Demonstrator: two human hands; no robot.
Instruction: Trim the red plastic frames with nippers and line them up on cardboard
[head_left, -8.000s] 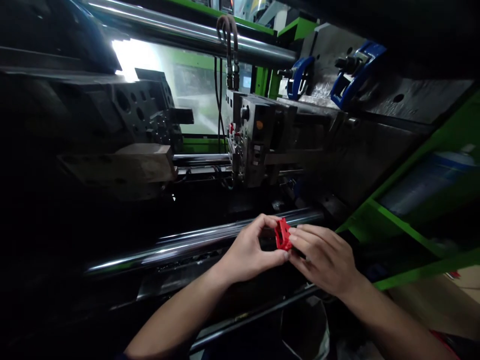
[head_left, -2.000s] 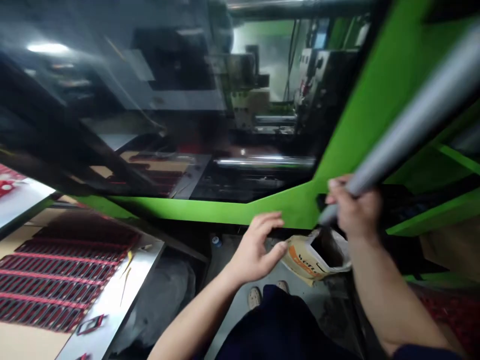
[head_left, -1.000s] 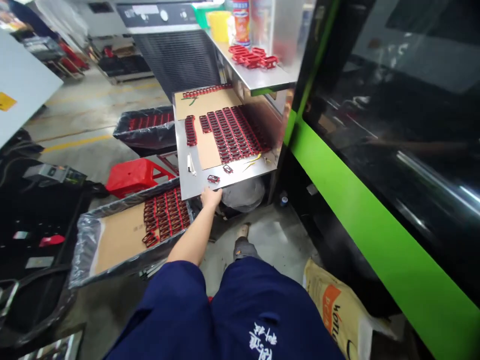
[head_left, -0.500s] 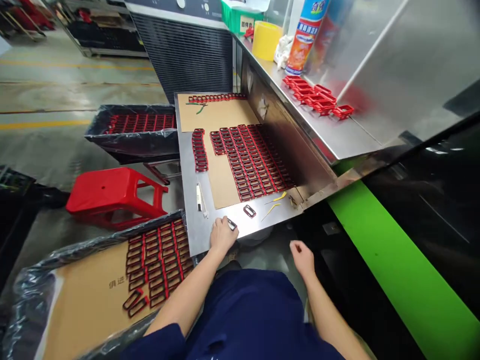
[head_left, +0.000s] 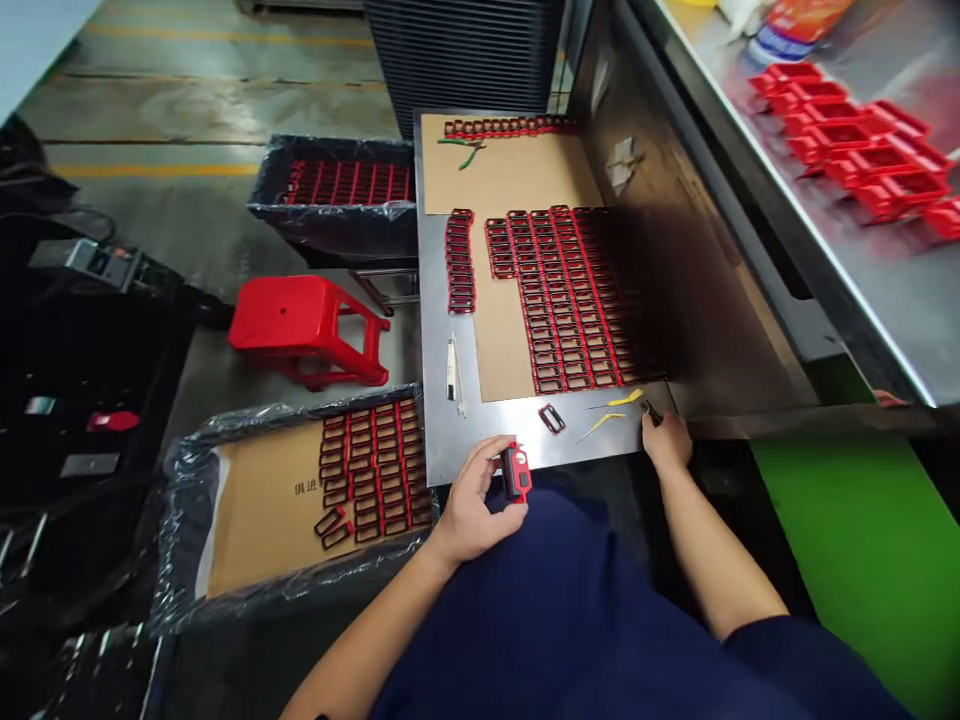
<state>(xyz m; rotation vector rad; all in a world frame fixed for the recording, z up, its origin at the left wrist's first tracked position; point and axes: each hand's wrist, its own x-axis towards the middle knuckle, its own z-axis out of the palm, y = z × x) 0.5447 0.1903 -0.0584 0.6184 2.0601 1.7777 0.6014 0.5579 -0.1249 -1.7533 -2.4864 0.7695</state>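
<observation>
My left hand is closed around a red and black plastic frame, gripped by its ends and turned on edge over the table's front edge. At the table's right front corner, my right hand has its fingers on a small dark tool, whose kind is unclear. Another frame lies alone on the metal table. Beside my right hand are two thin yellow-handled tools. Many red and black frames stand in tight rows on cardboard behind them.
A white, knife-like tool lies near the left edge, and green-handled pliers at the back. Lined bins of frames and a red stool stand left. A metal shelf with red parts overhangs the right.
My left hand has lifted the frame off the table's front edge and turned it upright. My right hand has moved forward and right onto the small dark tool. The view has shifted.
</observation>
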